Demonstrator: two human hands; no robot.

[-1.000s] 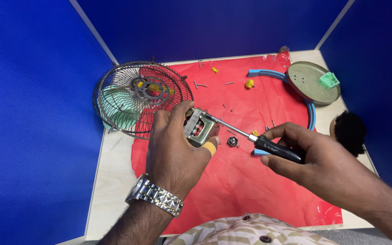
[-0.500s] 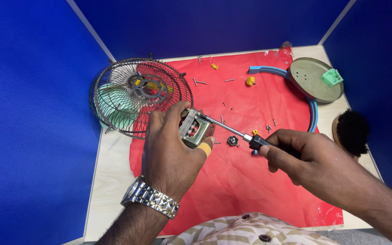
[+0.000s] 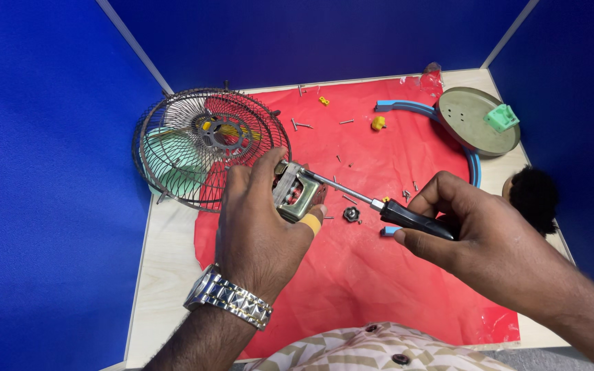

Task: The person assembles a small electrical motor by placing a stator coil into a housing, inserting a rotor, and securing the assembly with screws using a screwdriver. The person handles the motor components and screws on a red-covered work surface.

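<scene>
A left hand (image 3: pixel 259 227) clamps a small fan motor (image 3: pixel 298 193) above a red mat (image 3: pixel 379 288), while the right hand (image 3: pixel 476 237) grips a screwdriver (image 3: pixel 379 204) set against it; the motor looks dense and rigid, best held by its metal frame

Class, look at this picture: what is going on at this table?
A person's left hand holds a small metal fan motor above a red plastic sheet. The right hand holds a black-handled screwdriver, its tip at the motor. A round wire fan guard lies to the left, with loose screws scattered around.
</scene>
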